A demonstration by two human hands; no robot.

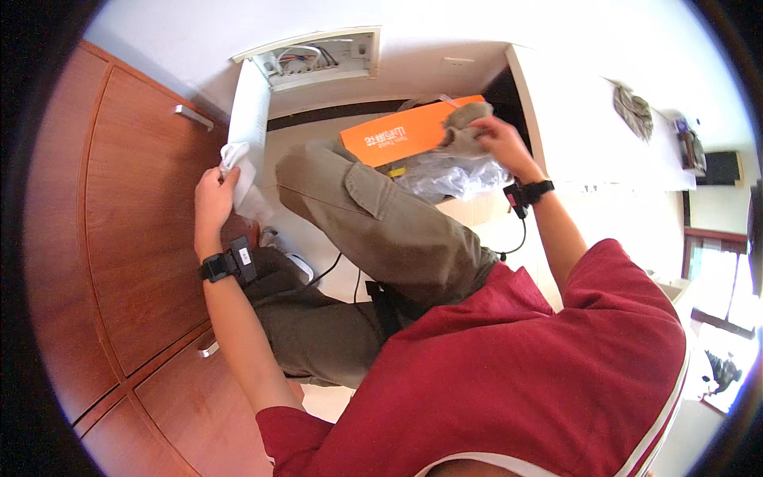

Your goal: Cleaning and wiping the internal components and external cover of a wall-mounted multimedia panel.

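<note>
My left hand [216, 194] grips a white cloth item [243, 189], whose lower end hangs blurred beside the open white panel door. On the right, my right hand [499, 143] has its fingers closed on a grey-brown cloth item [468, 128], which lies against the end of an orange box [393, 134] bearing writing. Crumpled clear plastic [453, 174] lies below the box, close under my right hand. The fingertips of my right hand are partly blurred.
A wall recess [319, 59] holds wires, its white door [250, 113] swung outward. Wooden cabinet doors [149, 208] with metal handles rise at the left. A white side panel [527, 113] stands beyond my right hand. Black cables run by my legs, near a shoe [300, 268].
</note>
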